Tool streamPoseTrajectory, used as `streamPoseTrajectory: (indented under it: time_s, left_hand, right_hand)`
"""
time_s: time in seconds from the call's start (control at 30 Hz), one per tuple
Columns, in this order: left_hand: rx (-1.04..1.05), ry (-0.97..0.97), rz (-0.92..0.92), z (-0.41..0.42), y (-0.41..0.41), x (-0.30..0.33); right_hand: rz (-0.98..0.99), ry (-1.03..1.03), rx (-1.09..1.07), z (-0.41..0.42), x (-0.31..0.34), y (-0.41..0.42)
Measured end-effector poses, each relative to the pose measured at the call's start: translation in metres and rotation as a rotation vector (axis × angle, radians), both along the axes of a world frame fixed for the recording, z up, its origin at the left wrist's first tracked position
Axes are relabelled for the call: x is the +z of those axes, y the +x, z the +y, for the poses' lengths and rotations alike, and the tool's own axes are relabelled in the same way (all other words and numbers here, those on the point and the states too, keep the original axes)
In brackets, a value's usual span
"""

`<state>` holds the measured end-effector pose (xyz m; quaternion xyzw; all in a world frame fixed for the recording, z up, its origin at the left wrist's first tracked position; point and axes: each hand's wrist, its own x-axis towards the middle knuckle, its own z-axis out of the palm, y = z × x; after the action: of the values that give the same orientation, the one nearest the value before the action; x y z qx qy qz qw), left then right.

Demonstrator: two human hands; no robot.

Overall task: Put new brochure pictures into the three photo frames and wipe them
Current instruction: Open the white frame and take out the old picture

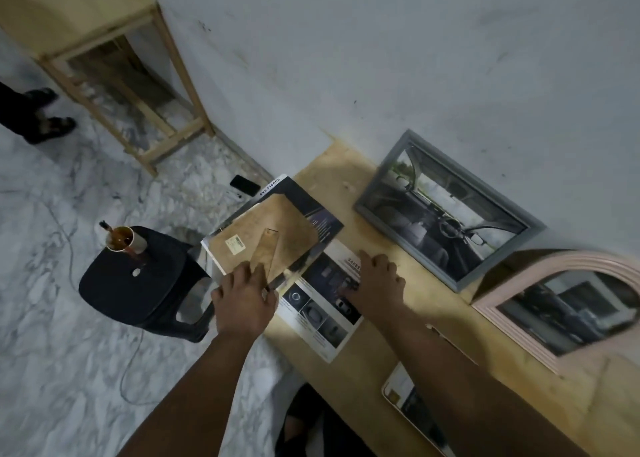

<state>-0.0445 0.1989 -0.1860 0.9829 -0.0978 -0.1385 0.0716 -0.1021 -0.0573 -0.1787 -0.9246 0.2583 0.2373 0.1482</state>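
Brown backing board point(263, 235) of the third frame lies face down on the brochure point(313, 221) at the table's point(374, 363) left end, so we judge this frame not yet filled. Our left hand point(244, 299) rests at its near edge by the stand, fingers point(242, 271) loosely curled; whether they pinch it we cannot tell. Our right hand point(375, 280) presses flat on the loose page point(323, 313). Further right, the grey frame point(450, 210) and pink frame point(568, 304) already show pictures; wiping seems left.
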Motion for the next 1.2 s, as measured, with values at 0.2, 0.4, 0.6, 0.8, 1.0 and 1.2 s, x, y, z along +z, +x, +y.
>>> streamPoseTrajectory:
  time_s: [0.2,0.4,0.6,0.8,1.0,1.2]
  left_hand:
    - [-0.059,0.055,0.076,-0.001,0.003,0.011]
    - [-0.077,-0.188,0.020,-0.015,-0.019,0.030]
    - [0.322,-0.814,0.815,-0.096,-0.060,0.058]
    - [0.078,-0.870,0.825,-0.139,-0.095,0.065]
    - [-0.079,-0.823,0.829,-0.161,-0.116,0.066]
    - [-0.163,-0.757,0.830,-0.171,-0.128,0.060]
  right_hand:
    - [-0.122,0.206,-0.183,-0.006,-0.004,-0.024]
    - [-0.366,0.764,-0.737,-0.026,0.036,-0.058]
    - [-0.589,1.044,-1.171,-0.036,0.074,-0.135]
    - [-0.678,0.865,-1.290,-0.038,0.085,-0.211]
    - [-0.741,0.772,-1.383,-0.037,0.091,-0.253]
    - [-0.735,0.720,-1.438,-0.034,0.092,-0.274]
